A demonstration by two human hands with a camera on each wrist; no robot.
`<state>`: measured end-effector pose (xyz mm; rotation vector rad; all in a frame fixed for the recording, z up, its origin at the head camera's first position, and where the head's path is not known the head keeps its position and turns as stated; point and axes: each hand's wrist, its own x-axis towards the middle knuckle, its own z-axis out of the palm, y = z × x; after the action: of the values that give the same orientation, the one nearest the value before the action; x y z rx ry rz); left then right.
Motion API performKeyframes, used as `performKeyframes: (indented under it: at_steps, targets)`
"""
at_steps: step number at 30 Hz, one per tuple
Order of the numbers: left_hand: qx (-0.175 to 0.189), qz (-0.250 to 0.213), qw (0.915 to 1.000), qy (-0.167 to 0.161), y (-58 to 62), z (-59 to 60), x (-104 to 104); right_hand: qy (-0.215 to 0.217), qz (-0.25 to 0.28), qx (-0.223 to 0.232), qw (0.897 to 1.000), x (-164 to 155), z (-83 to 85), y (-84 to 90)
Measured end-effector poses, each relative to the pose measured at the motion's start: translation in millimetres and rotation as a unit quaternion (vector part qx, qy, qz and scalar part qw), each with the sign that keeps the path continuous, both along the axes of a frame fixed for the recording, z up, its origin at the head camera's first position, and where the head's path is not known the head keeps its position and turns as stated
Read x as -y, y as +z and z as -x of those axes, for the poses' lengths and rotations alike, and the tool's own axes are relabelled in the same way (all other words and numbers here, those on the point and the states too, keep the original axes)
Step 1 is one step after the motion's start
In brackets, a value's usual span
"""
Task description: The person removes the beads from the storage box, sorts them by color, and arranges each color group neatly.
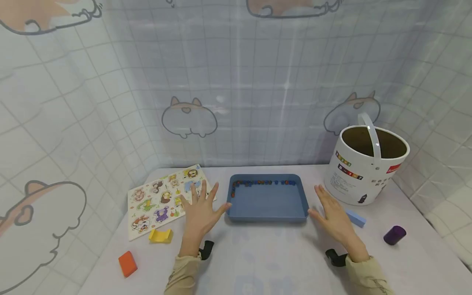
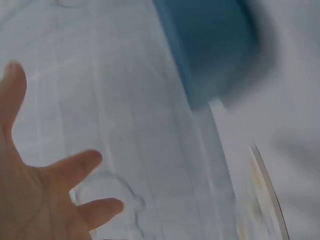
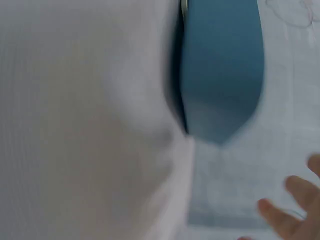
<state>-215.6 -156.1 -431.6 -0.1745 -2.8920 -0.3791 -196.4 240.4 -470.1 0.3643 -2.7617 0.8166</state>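
A shallow blue-grey tray [image 1: 269,203] lies flat on the table, with a row of small blue and orange pieces [image 1: 259,182] along its far side and left end. My left hand [image 1: 200,213] is spread by the tray's left edge, partly in front of a board of animal pictures [image 1: 155,198]. On the tray's other side, my right hand [image 1: 336,221] has its fingers extended and holds nothing. The left wrist view shows that palm bare, with the tray [image 2: 215,45] blurred above it. In the right wrist view, fingertips [image 3: 300,192] appear below the tray [image 3: 222,65].
A white bucket [image 1: 343,184] with a raised handle stands at the back right. Near it lie a light-blue block [image 1: 355,218] and a dark purple cylinder [image 1: 394,235]. At the left are a yellow notched block [image 1: 161,236] and an orange-red block [image 1: 128,264]. A patterned curtain [image 1: 250,102] hangs behind.
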Motion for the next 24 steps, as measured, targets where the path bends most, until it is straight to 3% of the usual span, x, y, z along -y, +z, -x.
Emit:
performKeyframes:
  at_steps: [3,6,8,13,15,17,20,24]
  targets:
    - [-0.005,-0.058,0.9973,-0.045,10.4,10.9,-22,0.033,0.098,0.009,0.995,10,9.5,-11.6]
    - [-0.001,-0.14,0.9851,-0.1,21.9,26.7,-48,0.048,0.177,0.017,0.983,20,18.3,-22.4]
    - [0.021,-0.21,0.9683,-0.134,26.9,40.2,-65,0.048,0.209,0.015,0.977,26,21.8,-28.8]
    - [0.127,-0.361,0.9068,-0.177,30.1,75.3,-106,0.041,0.224,0.035,0.973,33,23.1,-44.7]
    - [0.169,-0.379,0.8918,-0.179,27.3,88.4,-122,0.038,0.219,0.042,0.974,34,22.7,-49.5]
    - [0.206,-0.383,0.8835,-0.174,21.4,101.0,-141,0.039,0.213,0.043,0.975,34,22.6,-52.3]
    - [0.24,-0.38,0.8804,-0.151,9.1,115.4,-166,0.043,0.21,0.035,0.976,33,24.4,-54.6]
    - [0.251,-0.401,0.8748,-0.102,-9.9,122.8,-193,0.041,0.206,0.04,0.977,35,25.4,-57.6]
